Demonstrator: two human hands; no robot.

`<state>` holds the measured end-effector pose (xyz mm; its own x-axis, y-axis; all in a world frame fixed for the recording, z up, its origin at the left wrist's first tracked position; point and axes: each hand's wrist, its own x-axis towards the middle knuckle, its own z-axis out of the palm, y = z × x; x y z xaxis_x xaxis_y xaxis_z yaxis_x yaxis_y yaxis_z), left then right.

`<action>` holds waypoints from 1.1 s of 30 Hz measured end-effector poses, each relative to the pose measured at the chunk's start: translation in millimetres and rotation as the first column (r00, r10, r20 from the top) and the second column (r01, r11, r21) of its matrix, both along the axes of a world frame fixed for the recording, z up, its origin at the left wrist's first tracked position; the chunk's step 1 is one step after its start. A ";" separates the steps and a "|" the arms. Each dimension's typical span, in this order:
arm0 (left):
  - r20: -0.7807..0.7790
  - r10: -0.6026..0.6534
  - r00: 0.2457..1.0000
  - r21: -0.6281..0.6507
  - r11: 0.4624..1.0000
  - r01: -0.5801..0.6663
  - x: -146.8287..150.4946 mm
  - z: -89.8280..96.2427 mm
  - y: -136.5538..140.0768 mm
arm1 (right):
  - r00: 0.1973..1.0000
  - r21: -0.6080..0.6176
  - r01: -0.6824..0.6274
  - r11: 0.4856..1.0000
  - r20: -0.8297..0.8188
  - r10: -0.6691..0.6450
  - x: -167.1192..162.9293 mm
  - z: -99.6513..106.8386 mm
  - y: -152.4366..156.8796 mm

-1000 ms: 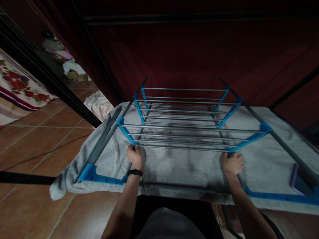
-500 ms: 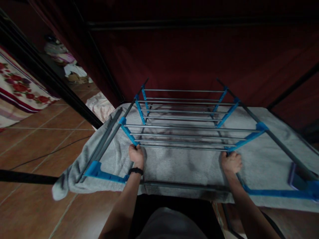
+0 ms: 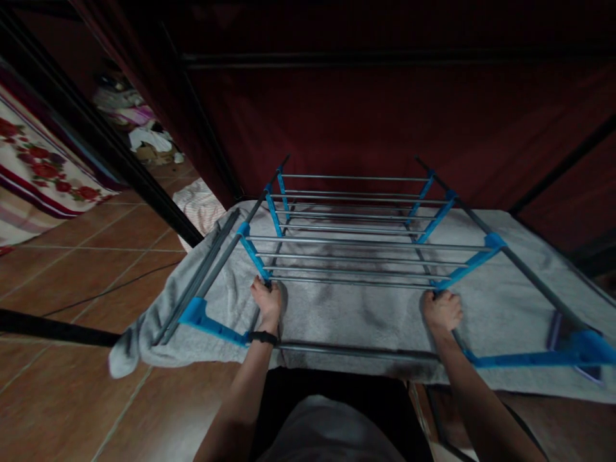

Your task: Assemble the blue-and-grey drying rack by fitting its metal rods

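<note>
A metal rack of grey rods and blue plastic joints (image 3: pixel 351 240) is gripped at its near corners: the left hand (image 3: pixel 266 300) is closed round the near-left upright, the right hand (image 3: pixel 443 309) round the near-right one. The rack stands on a grey towel-like cloth (image 3: pixel 337 314) spread beneath both hands. A dark red fabric wall (image 3: pixel 366 115) is seen beyond them.

The fingers of the left hand (image 3: pixel 266 300) and right hand (image 3: pixel 443 309) curl under the grey metal rack with blue plastic joints (image 3: pixel 353 240), hidden from sight. The grey towel (image 3: pixel 337 317) runs off the right edge. The small pile of cloths (image 3: pixel 135 128) far left is too dim to identify.
</note>
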<state>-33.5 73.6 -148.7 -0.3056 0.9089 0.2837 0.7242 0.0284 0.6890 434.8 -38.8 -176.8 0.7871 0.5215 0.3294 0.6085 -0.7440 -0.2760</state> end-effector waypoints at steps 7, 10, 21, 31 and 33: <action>-0.089 -0.068 0.994 0.107 0.991 0.078 34.8 6.3 -37.7 | 1.000 -0.006 0.005 1.000 -0.024 -0.005 0.3 1.3 1.6; -0.221 -0.305 0.926 0.069 0.942 0.327 51.4 10.7 -43.2 | 0.993 -0.031 0.005 1.000 -0.114 -0.009 -2.0 10.9 2.2; -0.487 -0.512 0.708 -0.125 0.843 0.524 65.5 18.6 -19.7 | 0.953 0.013 -0.152 0.988 -0.265 0.149 7.6 12.8 -19.9; -0.505 -0.635 0.585 -0.205 0.746 0.633 59.9 15.7 14.4 | 0.927 0.078 -0.139 0.987 -0.339 0.157 15.1 14.0 -21.1; -0.480 -0.647 0.593 -0.195 0.737 0.647 59.3 11.6 18.2 | 0.925 0.072 -0.128 0.989 -0.351 0.146 15.4 13.8 -21.0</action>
